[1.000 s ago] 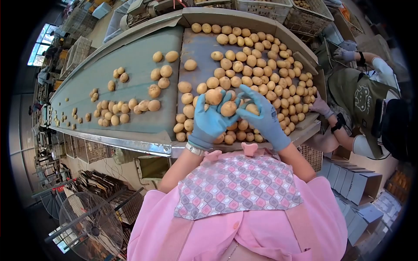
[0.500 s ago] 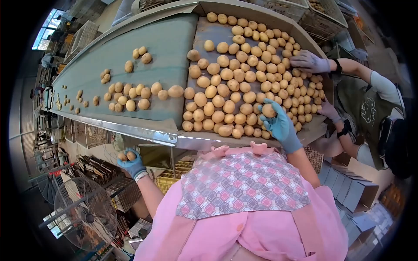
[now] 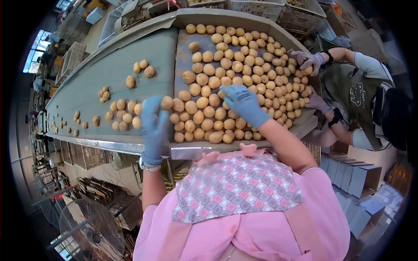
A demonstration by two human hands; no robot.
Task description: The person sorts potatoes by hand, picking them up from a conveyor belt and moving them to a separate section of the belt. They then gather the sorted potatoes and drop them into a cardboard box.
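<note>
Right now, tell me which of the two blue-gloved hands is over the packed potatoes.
The right hand, palm-down on the packed potatoes of the grey board. The left hand is over the green belt, beside a looser row.

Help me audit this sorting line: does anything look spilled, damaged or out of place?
Nothing stands out: the potatoes all lie on the belt or the tray, none visibly damaged or over an edge.
</note>
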